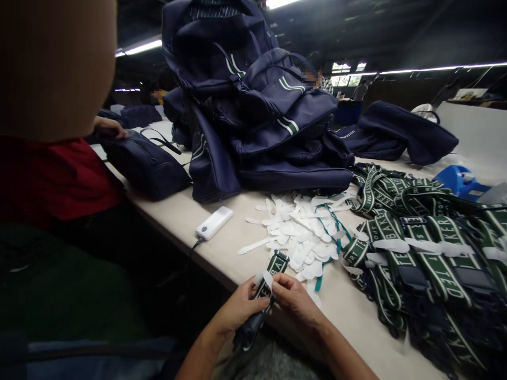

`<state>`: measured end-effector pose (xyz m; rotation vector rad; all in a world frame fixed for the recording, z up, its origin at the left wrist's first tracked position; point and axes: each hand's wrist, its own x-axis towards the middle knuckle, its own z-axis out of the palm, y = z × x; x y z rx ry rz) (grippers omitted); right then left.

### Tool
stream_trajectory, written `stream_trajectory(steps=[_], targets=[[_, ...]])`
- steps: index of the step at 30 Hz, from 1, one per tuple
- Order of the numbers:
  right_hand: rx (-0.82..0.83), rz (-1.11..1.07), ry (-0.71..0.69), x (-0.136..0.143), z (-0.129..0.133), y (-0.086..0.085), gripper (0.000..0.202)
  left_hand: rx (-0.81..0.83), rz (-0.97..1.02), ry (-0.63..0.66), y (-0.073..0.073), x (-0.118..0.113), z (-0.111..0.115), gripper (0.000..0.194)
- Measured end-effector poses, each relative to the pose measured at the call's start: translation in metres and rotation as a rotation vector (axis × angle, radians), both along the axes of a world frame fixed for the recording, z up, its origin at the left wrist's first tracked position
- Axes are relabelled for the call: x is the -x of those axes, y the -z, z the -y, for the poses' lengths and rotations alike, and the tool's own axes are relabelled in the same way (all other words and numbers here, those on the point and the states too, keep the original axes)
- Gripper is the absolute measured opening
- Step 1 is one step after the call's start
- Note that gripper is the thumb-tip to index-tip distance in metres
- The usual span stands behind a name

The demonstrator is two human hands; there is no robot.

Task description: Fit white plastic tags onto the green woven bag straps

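A folded green strap (276, 264) with white lettering and dark fittings is in my left hand (244, 309), whose fingers wrap round it near the table's edge. My right hand (291, 295) pinches a white paper-like strip (268, 278) that lies across the strap. Part of the strip is hidden by my fingers. Just beyond my hands, a loose heap of white strips (295, 227) covers that part of the table, some with toothed edges. Thin green cords lie among them.
Navy bags (273, 132) are piled high at the back. Bundled green straps (420, 248) fill the right side, with a blue tape dispenser (459, 182) behind. A white power bank (214, 221) with a cable lies left. A co-worker in red (79, 174) touches a navy bag (144, 163).
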<state>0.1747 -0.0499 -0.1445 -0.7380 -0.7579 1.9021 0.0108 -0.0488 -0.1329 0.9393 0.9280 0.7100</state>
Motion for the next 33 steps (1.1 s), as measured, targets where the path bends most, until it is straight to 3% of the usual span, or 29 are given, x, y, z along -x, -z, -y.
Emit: stream_trajectory(steps=[6,10,13,18,23,27,33], targets=[[-0.065,0.089,0.044,-0.001,-0.004,0.003,0.037,-0.074,0.018,-0.205,0.004,-0.014,0.005,0.052],[-0.123,0.208,0.059,-0.005,-0.006,0.003,0.037,-0.146,-0.01,-0.272,0.007,-0.017,0.001,0.052],[-0.127,0.214,0.046,-0.006,-0.005,0.003,0.038,-0.196,-0.05,-0.286,0.004,-0.017,-0.002,0.056],[-0.083,0.123,0.053,-0.004,0.0,0.0,0.038,-0.277,-0.068,-0.25,-0.003,-0.017,-0.002,0.042],[0.019,-0.008,0.035,-0.001,0.003,-0.003,0.037,-0.269,-0.111,-0.264,-0.001,-0.019,0.002,0.031],[-0.174,0.309,0.094,-0.004,0.001,0.0,0.036,-0.298,-0.189,-0.304,0.005,-0.017,0.002,0.024],[-0.521,0.948,0.447,-0.01,0.01,-0.002,0.02,-0.37,-0.34,-0.349,0.017,-0.013,-0.002,0.02]])
